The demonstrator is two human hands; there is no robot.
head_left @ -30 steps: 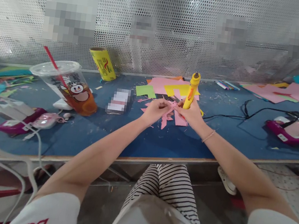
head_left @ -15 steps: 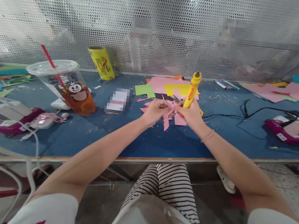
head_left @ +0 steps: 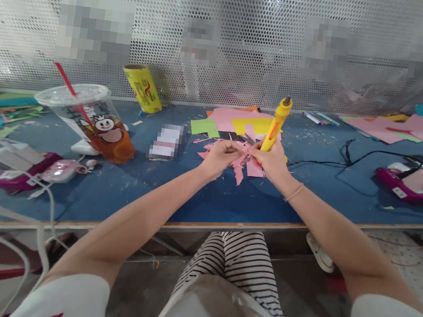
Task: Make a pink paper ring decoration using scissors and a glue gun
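Observation:
My left hand (head_left: 221, 158) is closed in a pinch on a jagged pink paper piece (head_left: 238, 171), which hangs down between my two hands. My right hand (head_left: 272, 160) grips a yellow pen-shaped tool (head_left: 275, 125) with an orange button; its dark end points up and its lower end is hidden by my fingers. The right fingertips also come close to the pink paper, and I cannot tell whether they touch it. Pink scraps (head_left: 205, 153) lie around both hands. A pink square (head_left: 255, 170) is under my right hand, with a small red part showing beside the fingers.
Coloured sheets (head_left: 224, 120) lie behind my hands. On the left are a phone (head_left: 166, 142), a drink cup (head_left: 102, 126), a leaning yellow tube (head_left: 145, 89) and a purple power strip (head_left: 24, 175). A black cable (head_left: 323, 162) runs toward another purple strip (head_left: 398, 185).
The yellow tool's upper end has tilted to the right and risen slightly. The hanging pink paper has shifted a little to the right. My left hand has stayed nearly still.

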